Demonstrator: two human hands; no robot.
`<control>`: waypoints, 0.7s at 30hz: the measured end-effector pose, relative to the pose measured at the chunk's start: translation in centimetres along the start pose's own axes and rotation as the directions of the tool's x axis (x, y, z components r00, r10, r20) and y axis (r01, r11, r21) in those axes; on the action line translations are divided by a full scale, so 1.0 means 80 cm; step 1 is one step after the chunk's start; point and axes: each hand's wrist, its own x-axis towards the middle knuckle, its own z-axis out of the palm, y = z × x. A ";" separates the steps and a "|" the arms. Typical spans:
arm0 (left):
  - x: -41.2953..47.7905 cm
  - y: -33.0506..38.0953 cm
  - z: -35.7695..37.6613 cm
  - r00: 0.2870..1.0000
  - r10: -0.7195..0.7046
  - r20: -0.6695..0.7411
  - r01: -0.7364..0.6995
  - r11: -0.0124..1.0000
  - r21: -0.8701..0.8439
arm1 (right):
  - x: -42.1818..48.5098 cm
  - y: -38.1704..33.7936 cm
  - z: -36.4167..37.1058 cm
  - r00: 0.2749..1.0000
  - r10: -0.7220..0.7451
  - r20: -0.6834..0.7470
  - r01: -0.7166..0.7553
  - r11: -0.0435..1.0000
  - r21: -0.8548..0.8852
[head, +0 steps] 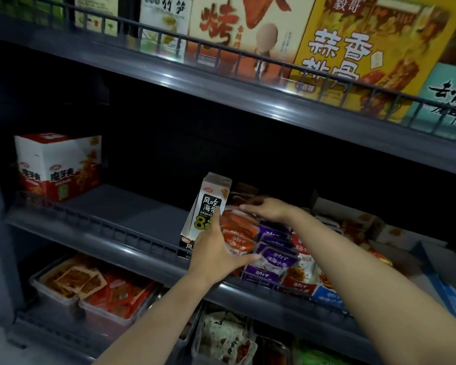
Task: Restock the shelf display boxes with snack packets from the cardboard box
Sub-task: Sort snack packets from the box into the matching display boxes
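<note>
- Orange snack packets (238, 224) are pressed on the middle shelf (132, 206): left hand (216, 250) flat against their side, right hand (267, 208) flat on top.
- Bare shelf is left open leftward, up to a red box (58, 164).

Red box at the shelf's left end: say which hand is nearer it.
Left. The left hand is against the orange packets, well right of the red box; the right hand rests on top of those packets, even farther right.
</note>
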 end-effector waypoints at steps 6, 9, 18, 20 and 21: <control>0.000 0.002 -0.002 0.999 0.054 0.008 -0.054 0.999 -0.007 | 0.013 0.000 0.005 0.993 0.101 -0.059 -0.093 0.989 0.117; 0.000 0.002 -0.004 0.998 0.053 0.020 -0.052 0.998 -0.037 | 0.016 0.000 0.006 0.992 0.104 -0.073 -0.092 0.985 0.147; 0.007 0.009 -0.010 0.996 0.064 0.069 -0.058 0.994 -0.090 | 0.020 0.008 0.015 0.989 -0.073 -0.130 0.088 0.990 0.109; 0.007 0.010 -0.009 0.997 0.043 0.066 -0.037 0.995 -0.097 | 0.023 0.008 0.016 0.987 -0.085 -0.138 0.099 0.990 0.101; 0.007 0.011 -0.008 0.997 0.037 0.062 -0.031 0.995 -0.099 | 0.023 0.007 0.017 0.985 -0.086 -0.148 0.101 0.990 0.097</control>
